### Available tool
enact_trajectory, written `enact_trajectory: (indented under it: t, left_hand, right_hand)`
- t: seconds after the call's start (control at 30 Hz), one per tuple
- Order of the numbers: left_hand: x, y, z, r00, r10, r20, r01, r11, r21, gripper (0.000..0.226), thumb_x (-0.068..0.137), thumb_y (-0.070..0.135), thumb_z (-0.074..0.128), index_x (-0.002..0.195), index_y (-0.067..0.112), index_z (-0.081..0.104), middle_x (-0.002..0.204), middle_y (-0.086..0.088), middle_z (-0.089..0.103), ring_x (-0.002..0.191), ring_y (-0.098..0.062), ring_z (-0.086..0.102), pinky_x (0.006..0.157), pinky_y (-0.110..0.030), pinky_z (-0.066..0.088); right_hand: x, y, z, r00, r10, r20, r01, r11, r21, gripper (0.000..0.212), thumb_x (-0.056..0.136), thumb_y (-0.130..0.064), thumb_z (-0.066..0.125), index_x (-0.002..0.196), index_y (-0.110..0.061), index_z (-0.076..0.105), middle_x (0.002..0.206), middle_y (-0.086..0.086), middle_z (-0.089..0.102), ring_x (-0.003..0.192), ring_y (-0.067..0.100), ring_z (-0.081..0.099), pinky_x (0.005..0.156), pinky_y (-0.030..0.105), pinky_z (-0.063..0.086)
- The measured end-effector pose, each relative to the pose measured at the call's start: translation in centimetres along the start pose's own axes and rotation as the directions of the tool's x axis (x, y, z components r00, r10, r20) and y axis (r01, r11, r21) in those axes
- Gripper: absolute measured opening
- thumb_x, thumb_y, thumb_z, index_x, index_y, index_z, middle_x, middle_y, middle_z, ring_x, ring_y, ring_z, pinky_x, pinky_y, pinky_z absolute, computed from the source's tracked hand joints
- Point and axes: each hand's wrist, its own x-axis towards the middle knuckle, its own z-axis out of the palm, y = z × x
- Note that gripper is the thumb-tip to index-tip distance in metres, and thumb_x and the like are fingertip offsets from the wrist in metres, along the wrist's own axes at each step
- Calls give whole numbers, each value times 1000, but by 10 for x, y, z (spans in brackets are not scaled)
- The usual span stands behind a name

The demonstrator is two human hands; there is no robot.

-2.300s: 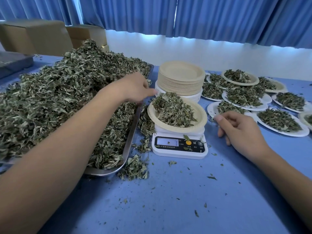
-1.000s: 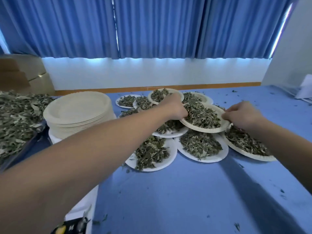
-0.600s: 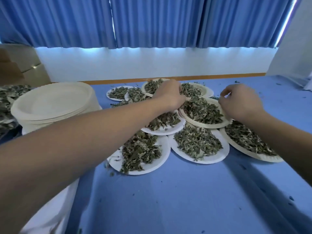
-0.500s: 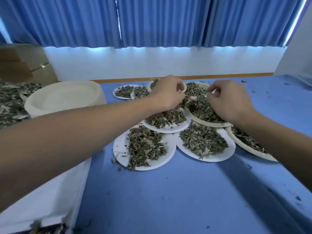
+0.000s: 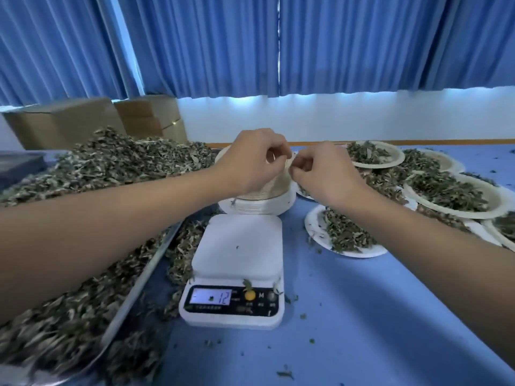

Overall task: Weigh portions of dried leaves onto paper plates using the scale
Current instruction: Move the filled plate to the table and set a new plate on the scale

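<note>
Pinching rim of plate stack (image 5: 260,204), left hand (image 5: 248,162) and right hand (image 5: 326,175), tray (image 5: 133,291) heaped with dried leaves (image 5: 119,162)

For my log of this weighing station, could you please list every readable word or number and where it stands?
"12", after a dash-like mark: lit display of the scale.
"M": on the scale, right of the yellow button.
Small print under display and buttons: too blurred to read.
Cardboard boxes, stack of paper plates: no text visible.
</note>
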Motion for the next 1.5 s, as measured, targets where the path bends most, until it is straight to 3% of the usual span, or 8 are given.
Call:
enact_trajectory:
  t: [0.17, 0.47, 0.6, 0.77, 0.87, 1.13, 1.37, 1.5]
  left_hand:
    - [-60, -31, -11, 1000, -14, 18, 14, 1000, 8, 14, 86, 5, 63, 91, 11, 75, 82, -3, 69, 76, -19, 62, 77, -35, 50]
    - [-98, -53, 13, 963, -234, 136, 224, 971, 84, 16, 91, 17, 56, 89, 21, 72, 84, 3, 71, 79, -22, 64, 73, -42, 57]
    - [-94, -57, 11, 957, -250, 148, 251, 968, 16, 18, 90, 17, 56, 79, 21, 71, 74, 5, 69, 73, -19, 64, 72, -41, 57]
    - [-92, -63, 4, 955, -243, 170, 264, 957, -118, 17, 85, 14, 62, 83, 21, 77, 73, 10, 69, 69, -3, 62, 69, -26, 52]
    - [-92, -59, 5, 955, -209, 209, 237, 964, -118, 17, 83, 15, 62, 83, 25, 76, 71, 11, 68, 68, -5, 62, 68, -28, 53]
    - [-70, -61, 2, 916, -347, 202, 363, 931, -45, 17, 82, 20, 58, 81, 27, 73, 67, 13, 67, 72, -13, 65, 76, -36, 59]
    - [-65, -51, 0, 886, -451, 109, 456, 800, -391, 14, 76, 19, 53, 76, 21, 67, 59, -5, 71, 49, -21, 69, 54, -32, 57]
    - [-57, -44, -10, 786, -600, 147, 553, 579, -599, 20, 92, 20, 58, 84, 5, 68, 56, -8, 68, 44, -24, 64, 40, -25, 46]
  right_hand:
    - [-17, -16, 35, 999, 13, -41, -13, 1000, 17, 14, 89, -17, 66, 77, -17, 72, 66, -4, 66, 65, 8, 58, 60, 28, 41]
    - [-53, -33, 80, 991, 104, -80, -117, 977, -181, 21, 94, -28, 57, 79, -20, 69, 79, -3, 67, 71, 23, 63, 61, 40, 57]
    - [-50, -36, 78, 987, 131, -94, -146, 973, -176, 32, 94, -31, 59, 67, -14, 63, 64, 3, 64, 62, 26, 62, 54, 37, 53]
    - [-41, -50, 66, 947, -146, -286, 88, 974, -207, 17, 99, -29, 62, 102, -18, 74, 96, 2, 61, 79, 27, 62, 68, 40, 51]
    - [-22, -55, 59, 959, -213, -186, 144, 934, -327, 29, 101, -32, 60, 124, -20, 72, 117, 2, 55, 87, 30, 64, 73, 42, 53]
    - [8, -50, 49, 964, -239, 113, 263, 826, -499, 33, 107, -39, 47, 107, -23, 76, 115, -4, 58, 97, 25, 59, 66, 32, 40]
    - [13, -52, 39, 919, -328, 220, 389, 653, -650, 35, 110, -37, 39, 116, -24, 71, 117, -4, 56, 85, 32, 63, 65, 35, 43]
    - [15, -52, 35, 923, -352, 158, 357, 623, -696, 21, 106, -20, 50, 118, -22, 67, 118, -2, 53, 71, 33, 59, 59, 34, 45]
